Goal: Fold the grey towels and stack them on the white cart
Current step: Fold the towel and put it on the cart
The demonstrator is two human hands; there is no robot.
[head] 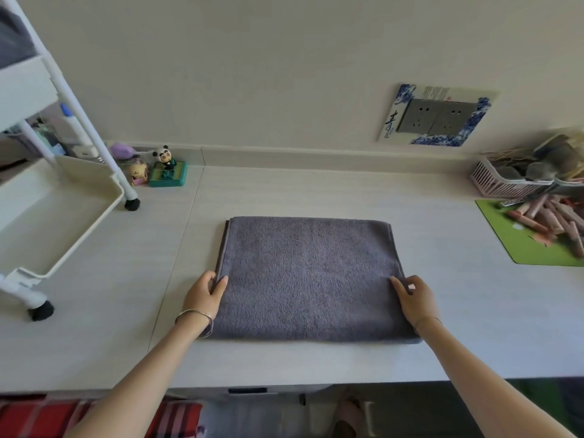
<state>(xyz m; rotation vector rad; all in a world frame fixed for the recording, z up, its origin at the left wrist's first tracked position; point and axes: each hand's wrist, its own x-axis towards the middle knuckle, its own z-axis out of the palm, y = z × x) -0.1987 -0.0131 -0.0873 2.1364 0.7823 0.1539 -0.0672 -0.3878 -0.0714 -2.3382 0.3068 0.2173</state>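
Observation:
A grey towel (pixel 308 276) lies folded flat in a rectangle in the middle of the pale table (pixel 458 311). My left hand (pixel 203 295) pinches its left edge, thumb on top and fingers under the layers. On the right edge, my right hand (pixel 415 298) grips the same way. The white cart (pixel 60 216) stands on the table at the left, its lower tray bare. More grey cloth (pixel 12 36) shows on the cart's top shelf at the upper left corner.
Small figurines (pixel 158 169), one a panda, sit by the wall next to the cart's black-capped leg (pixel 132 204). At the far right are a pink basket (pixel 505 181) of clutter and a green mat (pixel 531 245) with pinkish sticks. Wall sockets (pixel 439 118) are behind.

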